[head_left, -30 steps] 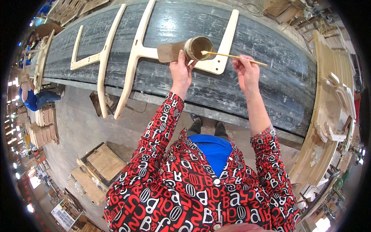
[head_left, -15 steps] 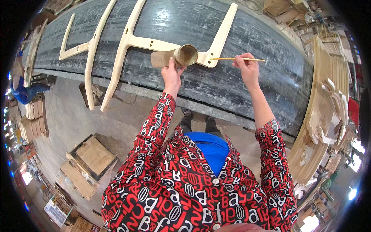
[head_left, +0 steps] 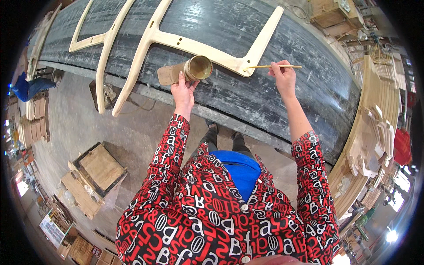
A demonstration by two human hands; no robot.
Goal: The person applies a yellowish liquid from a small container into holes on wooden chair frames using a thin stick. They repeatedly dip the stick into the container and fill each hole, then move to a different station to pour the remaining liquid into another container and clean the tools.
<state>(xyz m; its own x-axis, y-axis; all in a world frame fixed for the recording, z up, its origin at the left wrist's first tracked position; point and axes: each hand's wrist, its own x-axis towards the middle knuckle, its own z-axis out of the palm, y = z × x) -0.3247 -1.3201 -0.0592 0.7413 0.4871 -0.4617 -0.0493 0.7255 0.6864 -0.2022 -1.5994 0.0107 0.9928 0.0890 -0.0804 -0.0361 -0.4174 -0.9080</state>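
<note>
The left hand (head_left: 183,90) is closed around the side of a small round tin (head_left: 198,67), with the thumb and fingers wrapped on its wall. The tin is open at the top and its inside looks yellowish and shiny, like a thick liquid. It stands on a flat brown piece of board (head_left: 170,74) that lies on the dark, scratched workbench (head_left: 247,97), just below the pale wooden frame (head_left: 194,44).

The right hand (head_left: 283,77) pinches a thin wooden stick (head_left: 274,66) between the thumb and the first fingers. The stick lies almost level and its left tip touches the corner of the frame, where the long bar meets the short upright leg.

The frame is light, bare wood with smooth rounded edges, and small holes show in its long bar. A second frame of the same kind (head_left: 104,53) lies to the left on the same workbench. The two hands are well apart, one on each side of the frame corner. Both sleeves are red with black and white letters
</note>
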